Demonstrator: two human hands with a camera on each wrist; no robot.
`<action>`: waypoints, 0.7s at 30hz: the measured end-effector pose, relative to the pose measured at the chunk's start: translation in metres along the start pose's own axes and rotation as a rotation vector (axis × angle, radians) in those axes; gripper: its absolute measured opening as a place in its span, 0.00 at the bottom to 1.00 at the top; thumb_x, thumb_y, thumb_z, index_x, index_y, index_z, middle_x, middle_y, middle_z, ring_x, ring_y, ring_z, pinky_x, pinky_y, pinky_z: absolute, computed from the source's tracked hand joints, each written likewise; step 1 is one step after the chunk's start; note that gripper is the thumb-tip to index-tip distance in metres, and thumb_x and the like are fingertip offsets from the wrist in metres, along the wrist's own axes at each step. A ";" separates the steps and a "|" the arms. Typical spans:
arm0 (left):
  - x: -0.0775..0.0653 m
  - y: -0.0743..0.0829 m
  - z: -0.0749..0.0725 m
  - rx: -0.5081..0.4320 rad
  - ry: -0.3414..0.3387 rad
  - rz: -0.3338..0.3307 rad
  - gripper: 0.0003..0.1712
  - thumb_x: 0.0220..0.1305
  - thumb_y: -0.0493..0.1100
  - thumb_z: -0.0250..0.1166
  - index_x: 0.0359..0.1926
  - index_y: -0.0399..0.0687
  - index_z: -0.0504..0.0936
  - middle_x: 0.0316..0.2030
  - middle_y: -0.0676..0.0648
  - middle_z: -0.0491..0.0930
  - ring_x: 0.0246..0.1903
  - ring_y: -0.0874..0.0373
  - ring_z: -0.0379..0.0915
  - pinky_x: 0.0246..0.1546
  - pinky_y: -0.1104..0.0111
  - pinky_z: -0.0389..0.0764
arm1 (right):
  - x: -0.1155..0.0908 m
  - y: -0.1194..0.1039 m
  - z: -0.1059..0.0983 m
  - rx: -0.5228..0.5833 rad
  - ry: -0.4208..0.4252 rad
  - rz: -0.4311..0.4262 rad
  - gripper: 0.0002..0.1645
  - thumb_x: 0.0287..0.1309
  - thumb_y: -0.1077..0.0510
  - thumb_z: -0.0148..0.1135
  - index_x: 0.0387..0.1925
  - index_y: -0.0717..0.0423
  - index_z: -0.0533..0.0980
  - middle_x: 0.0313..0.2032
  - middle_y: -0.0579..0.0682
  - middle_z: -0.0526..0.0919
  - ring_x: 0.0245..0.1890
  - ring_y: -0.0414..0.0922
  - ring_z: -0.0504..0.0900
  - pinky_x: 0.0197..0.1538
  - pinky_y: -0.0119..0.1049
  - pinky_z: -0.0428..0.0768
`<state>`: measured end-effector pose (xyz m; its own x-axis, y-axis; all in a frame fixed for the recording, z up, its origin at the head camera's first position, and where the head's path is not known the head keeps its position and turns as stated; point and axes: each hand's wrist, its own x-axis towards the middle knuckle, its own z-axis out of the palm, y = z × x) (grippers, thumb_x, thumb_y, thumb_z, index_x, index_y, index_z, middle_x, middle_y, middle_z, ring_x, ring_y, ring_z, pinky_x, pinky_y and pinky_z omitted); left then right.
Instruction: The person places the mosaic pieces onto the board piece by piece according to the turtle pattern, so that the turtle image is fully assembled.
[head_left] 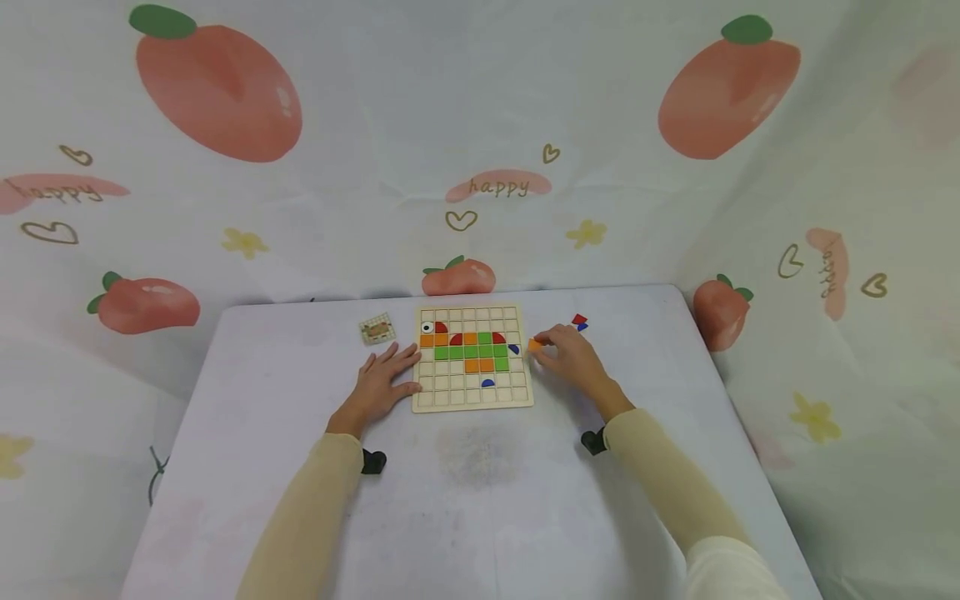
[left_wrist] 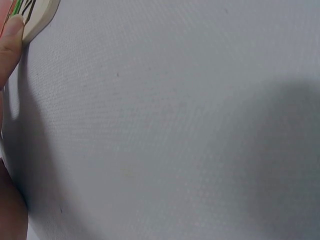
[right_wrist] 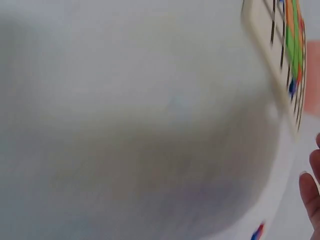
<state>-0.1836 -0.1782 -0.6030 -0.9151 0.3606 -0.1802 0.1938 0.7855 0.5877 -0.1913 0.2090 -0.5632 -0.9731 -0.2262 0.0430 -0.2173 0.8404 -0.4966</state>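
A wooden grid board (head_left: 453,400) lies on the table, with orange, green and red tiles set in its cells and a white eye tile (head_left: 427,327) at upper left. Two blue half-round tiles show on it, one low (head_left: 488,383) and one near the right side (head_left: 513,349). My left hand (head_left: 375,387) rests on the table with spread fingers, fingertips and thumb at the board's left edge. Just off the right edge, my right hand (head_left: 576,360) pinches an orange tile (head_left: 534,345) between thumb and fingers. The right wrist view shows only fingertips (right_wrist: 309,192), without the tile.
Behind the right hand lie a red tile (head_left: 579,319) and a blue tile (head_left: 582,327), close together. A small picture card (head_left: 377,328) sits left of the board. The white table (head_left: 420,533) backs onto a curtain (head_left: 360,150) printed with fruit.
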 end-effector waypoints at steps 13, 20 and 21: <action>0.000 0.003 0.000 0.007 -0.008 -0.003 0.42 0.66 0.61 0.66 0.77 0.60 0.64 0.80 0.56 0.56 0.83 0.47 0.39 0.81 0.42 0.34 | 0.030 -0.057 0.039 -0.056 -0.056 -0.208 0.17 0.62 0.45 0.71 0.46 0.50 0.85 0.43 0.46 0.82 0.44 0.45 0.76 0.52 0.39 0.82; -0.002 0.004 -0.003 -0.005 -0.006 0.001 0.42 0.66 0.59 0.67 0.77 0.59 0.65 0.80 0.55 0.57 0.83 0.46 0.40 0.81 0.41 0.34 | 0.039 -0.077 0.062 -0.120 -0.106 -0.294 0.19 0.63 0.42 0.69 0.46 0.49 0.86 0.44 0.46 0.83 0.45 0.46 0.78 0.54 0.40 0.81; -0.002 0.003 -0.003 -0.003 -0.004 0.000 0.42 0.66 0.59 0.67 0.77 0.59 0.65 0.80 0.55 0.57 0.82 0.46 0.40 0.81 0.41 0.34 | 0.040 -0.080 0.064 -0.123 -0.109 -0.302 0.19 0.63 0.42 0.69 0.46 0.50 0.86 0.44 0.47 0.84 0.45 0.47 0.79 0.55 0.41 0.81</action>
<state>-0.1820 -0.1776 -0.5984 -0.9137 0.3627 -0.1834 0.1929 0.7841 0.5899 -0.2077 0.1015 -0.5772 -0.8511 -0.5196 0.0755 -0.5082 0.7791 -0.3671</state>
